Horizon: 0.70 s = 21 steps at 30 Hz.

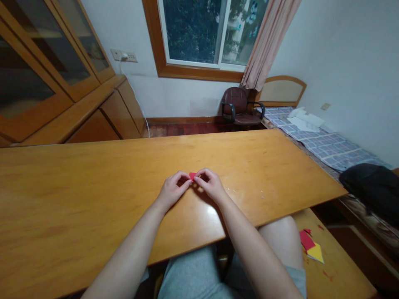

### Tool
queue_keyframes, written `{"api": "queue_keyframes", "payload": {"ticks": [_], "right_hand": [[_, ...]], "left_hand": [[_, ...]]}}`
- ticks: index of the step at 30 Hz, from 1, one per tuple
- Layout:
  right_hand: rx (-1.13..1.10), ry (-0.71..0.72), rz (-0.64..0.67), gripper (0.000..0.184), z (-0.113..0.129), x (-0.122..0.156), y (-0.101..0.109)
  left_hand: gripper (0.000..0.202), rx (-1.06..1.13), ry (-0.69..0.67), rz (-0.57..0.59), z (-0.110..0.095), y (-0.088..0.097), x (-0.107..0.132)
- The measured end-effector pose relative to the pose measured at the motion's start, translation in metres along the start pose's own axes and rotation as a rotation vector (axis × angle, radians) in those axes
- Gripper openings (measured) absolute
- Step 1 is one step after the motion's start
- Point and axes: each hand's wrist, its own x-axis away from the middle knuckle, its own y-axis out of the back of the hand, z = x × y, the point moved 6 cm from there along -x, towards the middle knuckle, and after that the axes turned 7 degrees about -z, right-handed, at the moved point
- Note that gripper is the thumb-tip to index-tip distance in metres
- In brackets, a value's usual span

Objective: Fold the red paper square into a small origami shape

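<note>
Between my fingertips, just above the wooden table, is a small piece of red paper. My left hand pinches its left side between thumb and fingers. On its right side, my right hand pinches it the same way. The two hands are close together, with the paper bridging the gap. Part of the paper is hidden behind the fingers, and its exact folds are too small to make out.
On a lower wooden surface at right lie red paper, yellow paper and red scraps. Tiny pale bits dot the tabletop. Beyond the table stand a brown armchair, a cabinet and a bed with a black bag.
</note>
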Motion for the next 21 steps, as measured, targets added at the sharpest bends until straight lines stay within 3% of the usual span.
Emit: {"api": "queue_keyframes", "payload": {"ticks": [21], "right_hand": [[-0.004, -0.033, 0.002, 0.011, -0.0071, -0.0004, -0.0014]], "left_hand": [[0.014, 0.117, 0.081, 0.007, 0.0084, -0.0030, -0.0011]]}}
